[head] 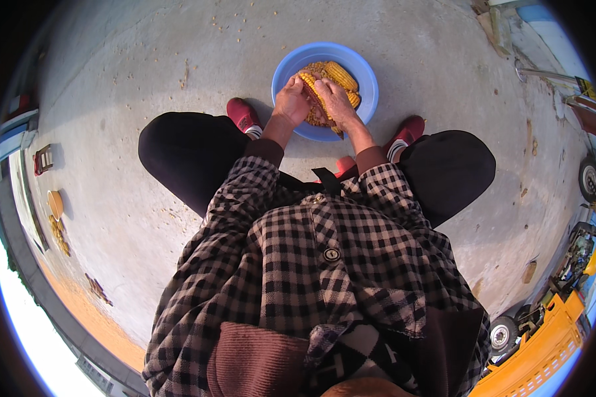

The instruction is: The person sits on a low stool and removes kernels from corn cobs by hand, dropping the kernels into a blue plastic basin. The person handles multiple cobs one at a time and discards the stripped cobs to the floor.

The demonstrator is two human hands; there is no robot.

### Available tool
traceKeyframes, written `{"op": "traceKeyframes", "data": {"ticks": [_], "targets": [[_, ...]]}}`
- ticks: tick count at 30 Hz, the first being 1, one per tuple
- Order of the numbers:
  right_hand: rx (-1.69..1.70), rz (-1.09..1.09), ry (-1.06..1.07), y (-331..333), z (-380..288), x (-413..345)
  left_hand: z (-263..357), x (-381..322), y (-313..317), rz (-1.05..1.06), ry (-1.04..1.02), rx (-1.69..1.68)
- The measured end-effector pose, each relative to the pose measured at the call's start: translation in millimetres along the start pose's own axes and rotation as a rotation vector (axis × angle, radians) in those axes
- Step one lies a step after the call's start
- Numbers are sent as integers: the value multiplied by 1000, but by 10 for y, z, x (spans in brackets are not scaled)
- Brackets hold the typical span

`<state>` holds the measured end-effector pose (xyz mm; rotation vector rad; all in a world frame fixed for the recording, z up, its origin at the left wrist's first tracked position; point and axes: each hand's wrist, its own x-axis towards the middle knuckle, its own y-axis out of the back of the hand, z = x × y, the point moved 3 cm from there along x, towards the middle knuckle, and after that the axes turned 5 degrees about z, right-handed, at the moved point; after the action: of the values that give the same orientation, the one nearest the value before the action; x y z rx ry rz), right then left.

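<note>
Over a blue plastic basin (284, 74), both of my hands grip one corn cob (314, 97). Its kernels are yellow along part of its length, and a reddish-brown strip of bare cob shows on the side. My left hand (293, 101) holds the cob's left side near the upper end. My right hand (338, 104) lies along its right side, thumb and fingers on the kernels. The cob's pointed lower end sticks out below my right hand. Inside the basin, a whole yellow ear of corn (341, 76) rests on loose kernels (315, 66), with more corn partly hidden by my right hand.
Loose kernels dot the concrete floor (218, 64). My red shoes (242, 113) flank the basin. At the left stand a small stool (43, 160) and an orange bowl (55, 204) beside a pile of corn ears (58, 234). A yellow vehicle (536, 342) with wheels is at the lower right.
</note>
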<state>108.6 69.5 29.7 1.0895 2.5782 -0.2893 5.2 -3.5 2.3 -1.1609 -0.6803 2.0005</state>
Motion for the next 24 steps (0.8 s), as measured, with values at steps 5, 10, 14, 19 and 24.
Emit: {"op": "traceKeyframes", "data": {"ticks": [5,10,14,19,24], "targets": [[-78,113,59,13,136,72,-14,-50,-40,-21,-30,29],[228,19,-36,15,39,13,-1,-64,-78,-118,-31,98],[17,45,58,12,-35,8,-64,-105,-55,-57,37,173],[-273,201,187,22,46,62,-94,-134,-46,-75,71,186],[-282,243,94,62,109,89,-129,-132,-29,-67,47,152]]}}
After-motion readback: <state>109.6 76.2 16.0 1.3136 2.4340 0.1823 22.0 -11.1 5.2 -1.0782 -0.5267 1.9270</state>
